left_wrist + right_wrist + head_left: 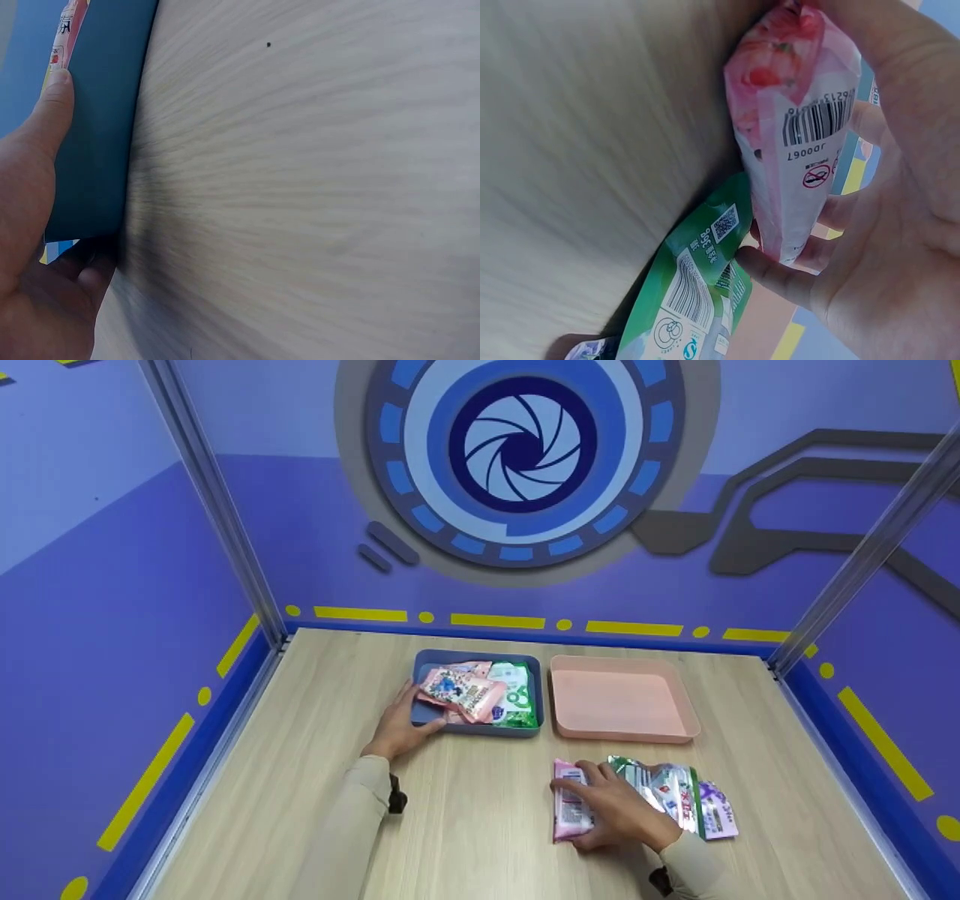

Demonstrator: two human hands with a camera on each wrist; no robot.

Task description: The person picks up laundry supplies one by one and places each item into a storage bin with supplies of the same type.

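Pink packet (572,814) gripped by right hand (616,805); blue tray (495,730) held by left hand (400,727).

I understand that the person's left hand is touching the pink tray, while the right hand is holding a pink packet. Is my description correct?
Not quite: the left hand is touching the dark blue tray, not the pink tray, as the head view shows. The right hand is indeed holding a pink packet.
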